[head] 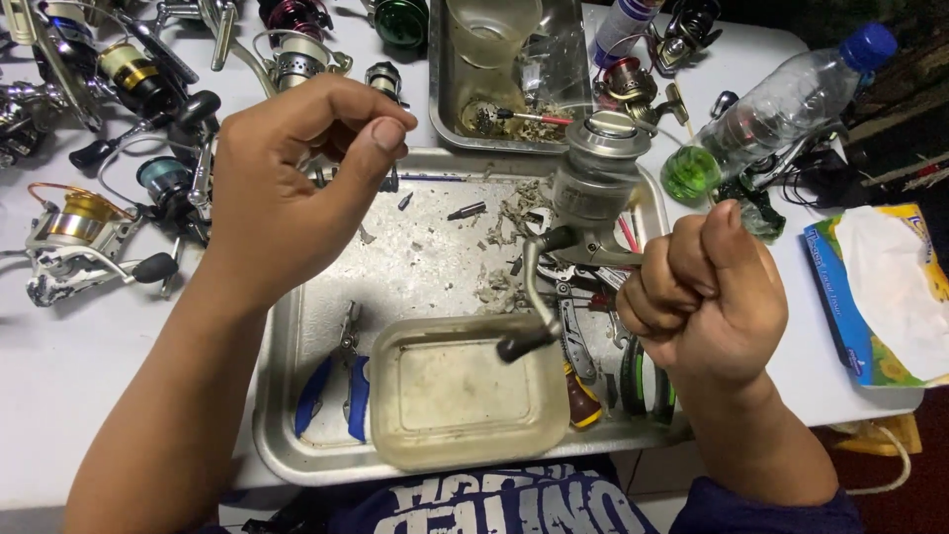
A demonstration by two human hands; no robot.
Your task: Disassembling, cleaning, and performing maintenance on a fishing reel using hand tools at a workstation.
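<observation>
While my right hand (704, 295) is closed in a fist around the foot of a grey spinning reel (583, 203), the reel stands upright above the right half of the metal tray (297, 415), spool uppermost. Its crank handle (529, 314) hangs down to the left, the dark knob over the far right corner of a cloudy plastic tub (465, 396) sitting at the near edge of the tray. My left hand (287, 183) hovers over the tray's far left corner, fingers curled, thumb and forefinger pinched together; whether anything small sits between them I cannot tell. It is well apart from the reel. On the tray floor: blue-handled pliers (336, 381) just left of the tub, flakes of grey debris and a dark screwdriver bit (467, 210) toward the far side, more tools lying under the reel to the right. Beyond, a second smaller metal tray (440, 89) holds a clear cup. Other reels (109, 89) crowd the white table at far left. A clear plastic bottle with a blue cap (791, 94) lies at far right, a tissue box (880, 297) near the right edge.
</observation>
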